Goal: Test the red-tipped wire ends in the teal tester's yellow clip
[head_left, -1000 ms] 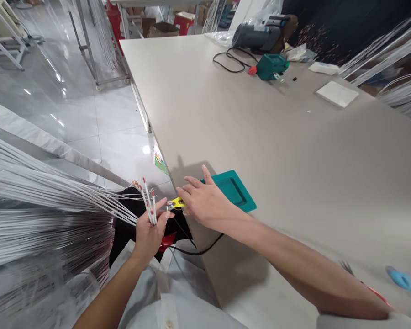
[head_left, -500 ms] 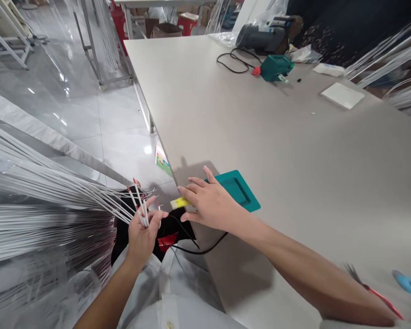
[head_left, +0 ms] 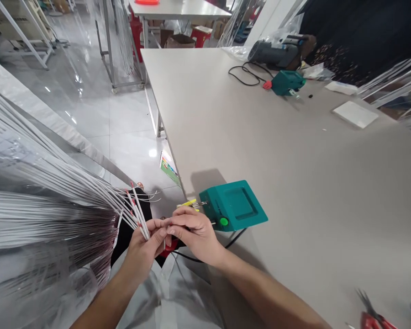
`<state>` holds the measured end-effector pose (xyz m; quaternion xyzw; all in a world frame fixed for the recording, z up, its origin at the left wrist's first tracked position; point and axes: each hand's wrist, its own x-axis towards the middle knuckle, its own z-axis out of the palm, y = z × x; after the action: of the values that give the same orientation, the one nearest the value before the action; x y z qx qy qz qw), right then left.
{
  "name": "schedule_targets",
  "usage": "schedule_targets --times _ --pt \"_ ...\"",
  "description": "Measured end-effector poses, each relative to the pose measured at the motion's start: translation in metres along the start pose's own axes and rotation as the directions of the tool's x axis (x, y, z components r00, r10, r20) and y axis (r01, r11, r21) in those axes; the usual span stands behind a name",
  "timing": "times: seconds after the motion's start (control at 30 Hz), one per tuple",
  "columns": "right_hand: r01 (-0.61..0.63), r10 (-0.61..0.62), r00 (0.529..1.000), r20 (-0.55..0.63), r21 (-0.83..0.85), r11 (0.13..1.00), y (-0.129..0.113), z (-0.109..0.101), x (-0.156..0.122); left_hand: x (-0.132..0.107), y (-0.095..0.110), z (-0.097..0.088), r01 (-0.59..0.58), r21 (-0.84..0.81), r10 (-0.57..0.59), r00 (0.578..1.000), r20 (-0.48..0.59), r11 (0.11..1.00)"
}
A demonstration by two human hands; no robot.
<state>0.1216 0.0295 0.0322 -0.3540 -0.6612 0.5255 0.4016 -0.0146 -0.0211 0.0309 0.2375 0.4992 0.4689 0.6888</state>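
Note:
My left hand (head_left: 144, 249) is closed round a bunch of thin white wires with red tips (head_left: 135, 211) that fan in from a large bundle at the left (head_left: 37, 201). My right hand (head_left: 192, 230) has come against it, its fingers pinched at the wire ends beside my left fingertips. Just right of both hands a teal box with a green button (head_left: 233, 211) sits at the near edge of the grey table (head_left: 294, 151), with yellow clips (head_left: 188, 203) sticking out of its left side. A black cable runs from the box under my right wrist.
A second teal box (head_left: 287, 82) with a black cable and a dark machine (head_left: 277, 51) stand at the far end. A white pad (head_left: 355, 114) lies far right. Red-handled scissors (head_left: 371, 315) lie near the front right edge. Metal racks and glossy floor are at left.
My right hand has left the yellow clip on the teal box and drawn back to meet my left hand at the wire ends. The view has shifted, showing the box's front.

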Motion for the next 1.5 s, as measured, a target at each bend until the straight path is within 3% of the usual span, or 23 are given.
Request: schedule_targets --times 0.1,0.17,0.27,0.37,0.43,0.6,0.9,1.0,1.07,1.2,1.3,1.4,1.5 --pt "-0.08 0.083 0.996 -0.014 0.158 0.984 0.001 0.005 -0.001 0.0 0.002 -0.001 -0.001 0.076 -0.001 0.999 0.033 0.997" --pt "-0.102 0.106 0.994 -0.012 0.176 0.979 0.0 0.006 -0.003 0.001 0.002 -0.003 -0.005 0.128 0.004 1.0 0.005 0.992" --pt "0.0 -0.005 0.997 -0.074 -0.068 0.998 -0.003 0.002 -0.006 0.005 0.0 -0.006 -0.036 0.222 0.071 0.986 -0.153 0.974" --pt "0.11 -0.153 0.982 -0.108 -0.328 0.938 -0.007 -0.002 -0.006 0.009 -0.004 -0.007 -0.082 0.303 0.164 0.953 -0.255 0.95" --pt "0.12 -0.156 0.985 -0.067 -0.372 0.92 -0.011 -0.001 -0.005 0.01 -0.006 -0.005 -0.113 0.314 0.183 0.962 -0.201 0.943" --pt "0.09 -0.091 0.996 0.009 -0.287 0.954 -0.015 0.007 0.001 0.011 -0.009 0.001 -0.152 0.31 0.148 0.988 0.039 0.938" --pt "0.035 -0.05 0.995 -0.081 -0.183 0.982 -0.008 0.005 0.001 0.009 -0.016 -0.011 -0.151 0.204 0.131 0.986 0.108 0.967" --pt "0.04 -0.059 0.993 -0.1 -0.18 0.983 -0.009 0.005 0.0 0.011 -0.017 -0.013 -0.16 0.132 0.156 0.987 0.044 0.978" --pt "0.04 -0.06 0.994 -0.096 -0.197 0.98 -0.008 0.004 0.0 0.015 -0.016 -0.015 -0.171 0.12 0.181 0.98 -0.079 0.978" --pt "0.049 -0.07 0.996 -0.05 -0.337 0.94 -0.003 0.007 -0.001 0.019 -0.008 -0.016 -0.232 0.089 0.249 0.905 -0.345 0.969" --pt "0.072 -0.085 0.996 -0.006 -0.483 0.873 0.005 0.013 -0.005 0.015 0.0 -0.009 -0.256 0.168 0.302 0.874 -0.381 0.952" --pt "0.118 -0.136 0.991 0.017 -0.607 0.786 0.012 0.019 -0.008 0.011 0.004 0.002 -0.207 0.272 0.296 0.892 -0.342 0.94" --pt "0.171 -0.159 0.984 0.08 -0.677 0.716 0.013 0.019 -0.009 0.011 0.001 0.005 -0.203 0.255 0.288 0.887 -0.36 0.945"
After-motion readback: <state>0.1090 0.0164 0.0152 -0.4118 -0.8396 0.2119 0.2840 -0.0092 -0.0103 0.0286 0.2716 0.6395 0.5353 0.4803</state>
